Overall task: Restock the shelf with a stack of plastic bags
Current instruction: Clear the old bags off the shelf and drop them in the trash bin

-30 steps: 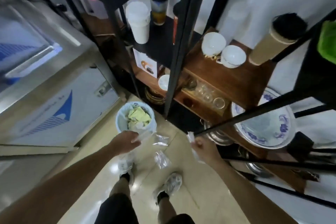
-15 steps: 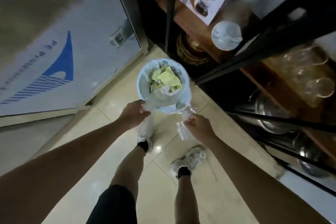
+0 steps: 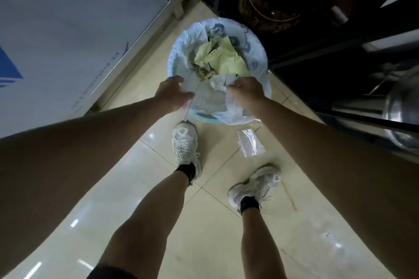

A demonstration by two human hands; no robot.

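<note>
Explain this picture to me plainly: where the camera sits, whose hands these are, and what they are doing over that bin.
The camera is worn on a person's head and looks down, so you see their own arms, legs and white shoes. The left hand and right hand reach over a round bin lined with a pale bag and holding yellow paper. Both hands grip thin clear plastic at the bin's near edge; exactly what it is stays unclear. One small clear plastic bag lies on the tiled floor near the right foot. A dark shelf stands behind the bin.
</note>
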